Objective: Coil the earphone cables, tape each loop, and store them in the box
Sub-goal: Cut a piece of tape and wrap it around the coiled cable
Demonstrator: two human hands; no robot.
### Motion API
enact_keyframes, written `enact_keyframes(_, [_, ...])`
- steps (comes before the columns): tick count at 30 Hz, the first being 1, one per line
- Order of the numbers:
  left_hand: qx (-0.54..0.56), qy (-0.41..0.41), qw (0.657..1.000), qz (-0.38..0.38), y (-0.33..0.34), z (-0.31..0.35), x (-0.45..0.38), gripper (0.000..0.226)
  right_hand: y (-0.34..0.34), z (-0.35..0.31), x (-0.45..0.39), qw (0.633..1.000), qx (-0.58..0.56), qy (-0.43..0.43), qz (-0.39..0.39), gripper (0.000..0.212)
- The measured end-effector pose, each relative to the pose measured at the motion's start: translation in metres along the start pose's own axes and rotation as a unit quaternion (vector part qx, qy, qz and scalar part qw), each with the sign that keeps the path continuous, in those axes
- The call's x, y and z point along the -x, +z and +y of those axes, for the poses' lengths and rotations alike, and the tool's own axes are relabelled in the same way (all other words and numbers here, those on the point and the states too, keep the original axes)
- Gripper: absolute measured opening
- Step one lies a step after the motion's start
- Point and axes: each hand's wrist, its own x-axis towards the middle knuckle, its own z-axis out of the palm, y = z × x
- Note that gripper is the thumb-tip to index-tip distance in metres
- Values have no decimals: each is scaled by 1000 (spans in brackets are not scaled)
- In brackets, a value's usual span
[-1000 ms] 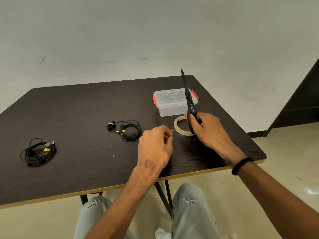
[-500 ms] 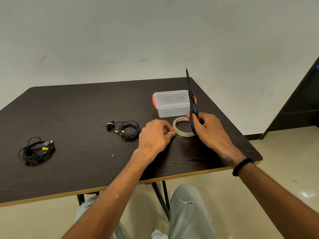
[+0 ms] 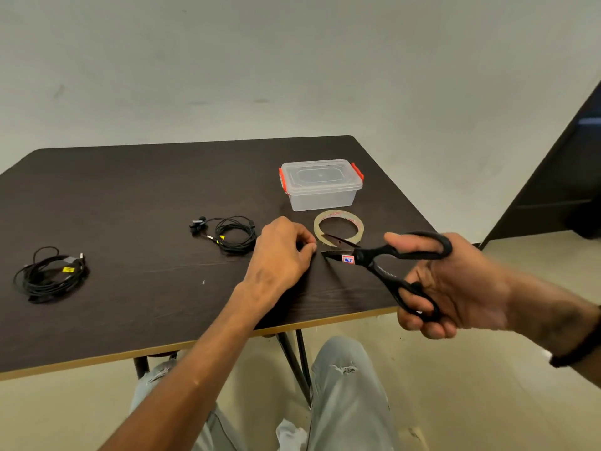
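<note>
Your right hand [image 3: 455,288] grips the scissors [image 3: 383,258], blades apart, just beside the tape roll [image 3: 338,227]; your left hand [image 3: 279,252] has curled fingers pinching something too small to tell, near it.

We see 2 black coiled earphones [image 3: 234,234] [image 3: 50,275] lying apart, tape roll [image 3: 338,228] flat beside the lidded clear box [image 3: 321,185].

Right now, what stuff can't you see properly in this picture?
All in the head view:
- Tape strip: the left hand curls over its fingertips, hiding whether it pinches any.
- Box: the frosted lid and walls blur what is inside.
- Sticker on the scissors, gripped by the right hand: writing too small.
- Yellow tags on both earphone coils: too small to read.
- Right wristband: cut off by the edge.
</note>
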Motion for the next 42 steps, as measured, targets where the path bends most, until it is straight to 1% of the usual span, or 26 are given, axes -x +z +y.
enact_keyframes(5, [-28,30,999,26,-1,2,6,7,-5,-23,1,1000,0,24,13,76])
enact_keyframes(9, [-45,36,998,26,-2,5,8,8,-5,-26,-5,999,-30,28,6,75])
enact_keyframes(12, [-28,28,999,35,-5,9,12,6,-6,-26,-10,998,-60,25,-2,73])
enact_keyframes(14, [-19,20,999,28,-6,9,12,5,-8,-24,-13,997,-67,24,-9,72])
enact_keyframes(18, [14,-10,1000,-3,-6,6,11,10,-13,-20,-19,997,-74,20,-7,69])
enact_keyframes(22, [21,-7,999,-31,-11,8,14,9,-18,-20,-23,996,-90,18,4,67])
enact_keyframes(27, [79,-10,997,-24,-15,3,17,6,-18,-20,-22,997,-76,13,12,67])
enact_keyframes(29, [122,-26,992,-6,-16,2,19,5,-14,-16,-21,999,-32,5,19,67])
enact_keyframes(30, [162,-42,986,4,-18,1,21,6,-11,-14,-21,999,12,-3,32,67])
enact_keyframes(31, [213,-65,975,9,-21,0,24,8,-6,-13,-21,996,70,-13,53,67])
enact_keyframes(33, [330,-117,937,8,-29,-1,34,14,5,-14,-20,972,199,-24,119,64])
enact_keyframes(35, [430,-161,888,5,-40,-1,44,17,12,-18,-17,928,327,-22,178,62])
enact_keyframes(37, [513,-203,834,1,-50,-2,51,19,15,-23,-18,871,436,-28,224,66])
enact_keyframes(39, [581,-240,778,-5,-59,-4,55,19,15,-25,-24,817,508,-51,269,63])
enact_keyframes(40, [602,-253,757,-7,-63,-6,56,20,14,-25,-28,800,523,-65,287,60])
enact_keyframes(42, [625,-260,736,-7,-69,-9,59,25,14,-25,-35,776,541,-81,314,53])
